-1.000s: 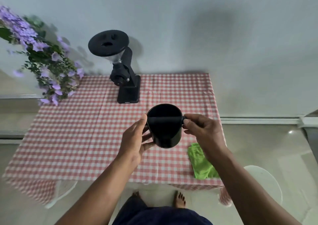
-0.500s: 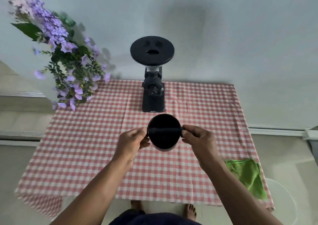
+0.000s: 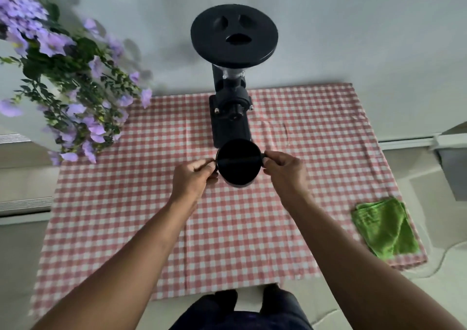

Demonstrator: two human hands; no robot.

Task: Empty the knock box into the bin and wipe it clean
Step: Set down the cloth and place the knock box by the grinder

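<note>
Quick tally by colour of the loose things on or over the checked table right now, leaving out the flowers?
Black: 2, the knock box, held at its sides by the left hand and the right hand, and the coffee grinder behind it.
Green: 1, the folded cloth near the table's right edge.
Total: 3

Knock box (image 3: 238, 165) on the table (image 3: 227, 228) before the grinder (image 3: 231, 97) — cloth (image 3: 385, 228) far right.

Both hands, left (image 3: 193, 178) and right (image 3: 284, 169), pinch the black knock box (image 3: 238, 164) before the grinder (image 3: 231, 82).
</note>
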